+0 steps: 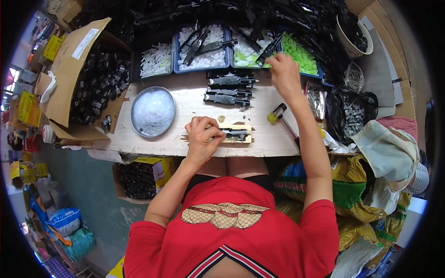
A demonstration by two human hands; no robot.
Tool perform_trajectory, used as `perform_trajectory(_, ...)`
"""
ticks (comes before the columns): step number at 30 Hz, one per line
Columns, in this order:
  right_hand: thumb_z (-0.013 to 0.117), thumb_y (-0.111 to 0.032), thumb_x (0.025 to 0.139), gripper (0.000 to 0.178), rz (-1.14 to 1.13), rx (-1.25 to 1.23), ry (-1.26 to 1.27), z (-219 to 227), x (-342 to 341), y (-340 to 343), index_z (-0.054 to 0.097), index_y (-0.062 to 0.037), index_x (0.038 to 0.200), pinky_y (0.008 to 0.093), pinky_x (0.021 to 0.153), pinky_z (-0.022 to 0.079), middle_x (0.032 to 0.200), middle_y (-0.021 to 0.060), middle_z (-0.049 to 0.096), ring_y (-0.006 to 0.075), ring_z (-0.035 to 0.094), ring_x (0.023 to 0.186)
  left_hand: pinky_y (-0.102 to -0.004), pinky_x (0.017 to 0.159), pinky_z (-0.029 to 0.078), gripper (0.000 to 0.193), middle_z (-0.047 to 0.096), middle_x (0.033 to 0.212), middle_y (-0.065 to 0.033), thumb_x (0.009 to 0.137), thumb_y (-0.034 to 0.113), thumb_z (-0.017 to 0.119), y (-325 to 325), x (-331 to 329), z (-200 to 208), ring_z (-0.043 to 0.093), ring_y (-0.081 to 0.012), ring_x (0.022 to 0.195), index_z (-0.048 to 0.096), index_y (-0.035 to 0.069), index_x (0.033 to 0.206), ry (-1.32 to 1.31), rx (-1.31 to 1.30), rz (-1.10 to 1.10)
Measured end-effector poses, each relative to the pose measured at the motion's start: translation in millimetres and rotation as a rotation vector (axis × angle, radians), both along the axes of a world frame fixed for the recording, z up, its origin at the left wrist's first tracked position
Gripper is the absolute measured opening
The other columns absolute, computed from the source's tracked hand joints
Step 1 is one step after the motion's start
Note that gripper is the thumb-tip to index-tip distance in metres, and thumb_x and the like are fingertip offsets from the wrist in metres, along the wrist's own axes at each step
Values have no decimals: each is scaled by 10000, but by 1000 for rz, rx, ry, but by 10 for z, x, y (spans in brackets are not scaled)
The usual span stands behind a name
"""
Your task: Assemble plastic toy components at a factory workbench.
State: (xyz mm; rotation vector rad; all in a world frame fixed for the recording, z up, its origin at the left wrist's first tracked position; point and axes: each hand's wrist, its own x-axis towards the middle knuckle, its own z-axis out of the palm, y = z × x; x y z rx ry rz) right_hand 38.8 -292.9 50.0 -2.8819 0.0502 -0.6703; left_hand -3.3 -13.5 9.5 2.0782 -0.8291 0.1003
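Observation:
My left hand (202,137) is closed at the near edge of the table, its fingertips pressed on a black plastic part (238,135). That part lies in a cream-coloured block (249,139). Out to the right, my right hand (285,76) reaches over the blue trays, fingers curled together above small pieces; whatever they pinch is hidden. Under it are a tray of white and pale green pieces (245,58) and a tray of bright green pieces (299,53). Several black assemblies (228,91) lie in a row between my hands and the trays.
A round metal dish (153,111) with a clear, whitish heap stands left. Beside it, a cardboard box (62,88) holds black parts. A hammer (287,123) with a yellowish head lies right, near a black bag (350,111) of grey pieces. Black parts pile up behind the trays.

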Motion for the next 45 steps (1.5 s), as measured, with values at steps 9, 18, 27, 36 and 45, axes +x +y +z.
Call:
perform_trajectory(9, 535, -14, 712, 300, 160, -475, 36, 98, 492, -342, 653, -171, 939, 470, 906, 283, 966, -29, 584, 183, 467, 1035, -348, 810, 271, 86, 559, 861, 14, 623, 109, 704, 1, 3, -39, 463, -191, 927, 633, 122, 670, -17, 6, -7)
perform_trajectory(18, 572, -228, 868, 383, 268, 442, -16, 228, 11, 111, 517, -44, 1199, 334, 845, 462, 1143, 163, 571, 283, 582, 991, -339, 865, 287, 377, 554, 1008, -40, 631, 163, 725, 161, 64, -19, 453, -213, 998, 634, 104, 992, 87, -96, -38)
perform_trajectory(27, 635, -177, 756, 278, 374, 183, 115, -89, -849, 1279, 560, -94, 1011, 372, 704, 334, 929, 75, 486, 253, 446, 883, -328, 851, 353, 439, 576, 1017, -62, 645, 146, 735, 423, 44, 20, 488, -232, 963, 621, 94, 1066, 58, -182, 31)
perform_trajectory(36, 632, -152, 741, 310, 370, 105, 120, -224, -853, 1509, 561, -86, 1035, 391, 723, 305, 897, 68, 481, 242, 441, 866, -341, 863, 332, 399, 610, 998, -35, 680, 146, 709, 424, 106, -80, 489, -220, 963, 624, 105, 1068, 53, -160, -22)
perform_trajectory(45, 633, -140, 732, 299, 381, 30, 171, -233, -828, 1519, 566, -78, 1016, 398, 732, 307, 900, 74, 488, 245, 448, 880, -337, 838, 310, 382, 614, 910, -2, 669, 127, 702, 441, 165, 24, 481, -200, 918, 645, 125, 1047, 66, -20, -77)
